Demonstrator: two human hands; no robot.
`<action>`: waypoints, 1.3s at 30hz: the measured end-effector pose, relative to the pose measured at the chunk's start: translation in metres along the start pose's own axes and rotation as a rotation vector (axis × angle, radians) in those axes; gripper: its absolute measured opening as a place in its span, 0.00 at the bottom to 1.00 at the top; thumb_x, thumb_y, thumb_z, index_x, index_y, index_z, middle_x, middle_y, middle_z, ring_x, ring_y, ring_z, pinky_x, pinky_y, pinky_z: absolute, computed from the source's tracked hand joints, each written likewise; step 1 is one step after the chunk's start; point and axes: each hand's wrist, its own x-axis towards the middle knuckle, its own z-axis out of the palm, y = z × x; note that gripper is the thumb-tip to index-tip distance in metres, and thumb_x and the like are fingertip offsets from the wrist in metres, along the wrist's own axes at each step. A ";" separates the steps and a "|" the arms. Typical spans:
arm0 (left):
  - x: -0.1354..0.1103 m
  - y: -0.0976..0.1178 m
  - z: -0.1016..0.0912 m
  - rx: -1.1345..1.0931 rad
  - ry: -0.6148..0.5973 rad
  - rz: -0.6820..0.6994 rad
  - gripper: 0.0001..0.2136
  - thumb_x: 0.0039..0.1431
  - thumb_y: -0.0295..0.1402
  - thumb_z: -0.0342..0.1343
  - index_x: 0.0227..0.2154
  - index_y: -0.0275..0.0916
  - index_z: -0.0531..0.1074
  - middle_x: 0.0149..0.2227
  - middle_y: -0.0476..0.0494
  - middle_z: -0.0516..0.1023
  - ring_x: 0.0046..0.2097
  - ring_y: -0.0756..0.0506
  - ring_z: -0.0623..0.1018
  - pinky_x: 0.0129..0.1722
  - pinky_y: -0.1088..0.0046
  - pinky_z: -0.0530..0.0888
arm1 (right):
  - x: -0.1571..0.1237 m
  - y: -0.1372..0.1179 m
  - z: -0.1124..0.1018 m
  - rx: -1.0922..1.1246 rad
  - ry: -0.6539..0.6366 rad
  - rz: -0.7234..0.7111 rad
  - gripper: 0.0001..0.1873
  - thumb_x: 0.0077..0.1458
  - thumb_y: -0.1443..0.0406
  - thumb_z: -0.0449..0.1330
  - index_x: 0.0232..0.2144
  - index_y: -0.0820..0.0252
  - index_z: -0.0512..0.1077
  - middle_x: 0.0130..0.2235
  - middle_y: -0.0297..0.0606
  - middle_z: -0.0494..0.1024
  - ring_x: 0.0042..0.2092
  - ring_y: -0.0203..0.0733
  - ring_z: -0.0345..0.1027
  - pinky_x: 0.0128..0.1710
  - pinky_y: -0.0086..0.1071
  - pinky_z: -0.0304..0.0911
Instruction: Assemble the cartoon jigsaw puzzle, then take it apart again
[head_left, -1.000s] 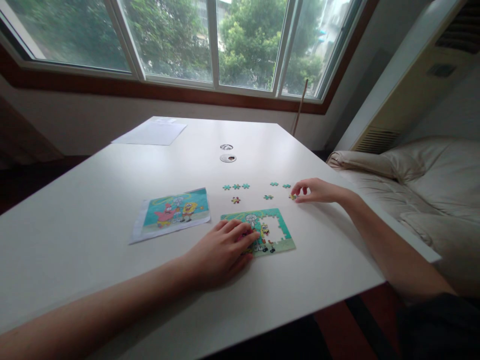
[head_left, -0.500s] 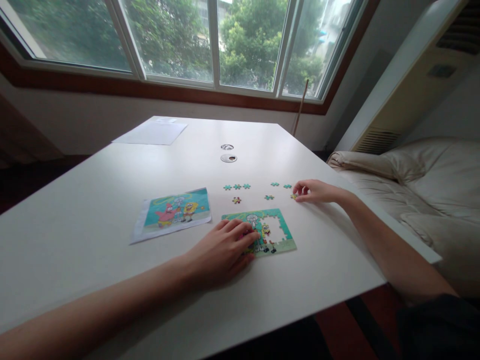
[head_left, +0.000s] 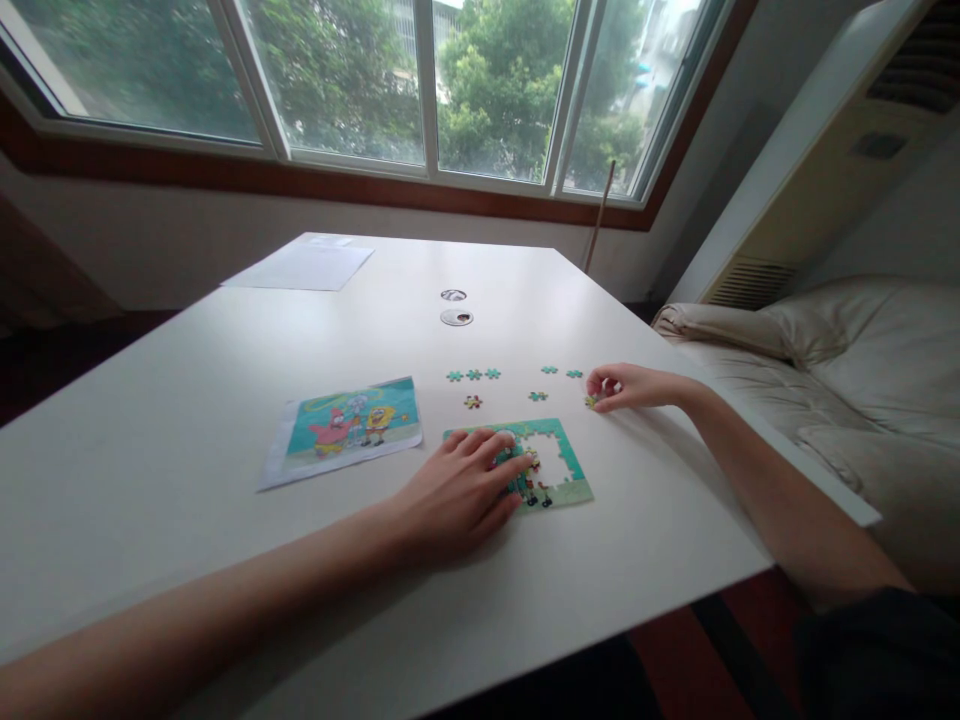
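A jigsaw puzzle (head_left: 574, 490) lies in front of me, its frame joined and a white gap showing on its right side. Over its left part rests my left hand (head_left: 472, 480), palm down with fingers spread, hiding much of the picture. Beyond the puzzle's right corner, my right hand (head_left: 619, 387) pinches a small yellowish puzzle piece (head_left: 591, 402) at the tabletop. Close to that hand lie a teal piece (head_left: 574, 374) and another teal piece (head_left: 550, 370). A mixed-colour piece (head_left: 538, 396) and a yellow-red piece (head_left: 472, 402) lie behind the puzzle, near a row of teal pieces (head_left: 474, 375).
A printed cartoon picture sheet (head_left: 352, 425) lies left of the puzzle on the white table (head_left: 187, 400). Farther back are two round discs (head_left: 456, 317) and white papers (head_left: 300, 268). A cream sofa (head_left: 750, 350) stands at the right, beyond the table edge.
My left hand has slid right across the puzzle, covering more of its middle. My right hand and its piece have shifted slightly nearer to me.
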 end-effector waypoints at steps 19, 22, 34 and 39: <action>0.000 0.000 0.003 0.040 0.009 0.012 0.19 0.62 0.36 0.41 0.55 0.46 0.60 0.52 0.39 0.65 0.51 0.37 0.65 0.49 0.54 0.61 | -0.006 -0.082 0.064 0.264 0.016 -0.072 0.10 0.44 0.63 0.62 0.29 0.65 0.73 0.24 0.35 0.75 0.26 0.33 0.67 0.25 0.25 0.59; -0.001 -0.001 0.004 0.040 0.015 0.012 0.19 0.62 0.36 0.41 0.55 0.46 0.60 0.52 0.40 0.65 0.51 0.38 0.65 0.50 0.54 0.61 | -0.004 -0.081 0.065 0.203 0.061 -0.075 0.10 0.45 0.63 0.61 0.29 0.64 0.74 0.25 0.36 0.76 0.27 0.34 0.67 0.26 0.25 0.59; 0.000 -0.001 0.004 0.048 0.002 0.014 0.19 0.62 0.36 0.41 0.55 0.46 0.59 0.53 0.39 0.64 0.52 0.38 0.64 0.50 0.54 0.61 | -0.013 -0.097 0.071 -0.140 0.223 -0.131 0.04 0.45 0.64 0.61 0.25 0.60 0.74 0.26 0.35 0.76 0.29 0.35 0.67 0.29 0.27 0.58; 0.000 -0.001 0.005 0.053 -0.001 0.012 0.19 0.62 0.36 0.41 0.55 0.45 0.60 0.53 0.38 0.64 0.52 0.37 0.64 0.49 0.53 0.61 | -0.013 -0.098 0.074 -0.228 0.244 -0.150 0.04 0.45 0.64 0.61 0.25 0.60 0.74 0.26 0.34 0.75 0.29 0.35 0.66 0.29 0.27 0.56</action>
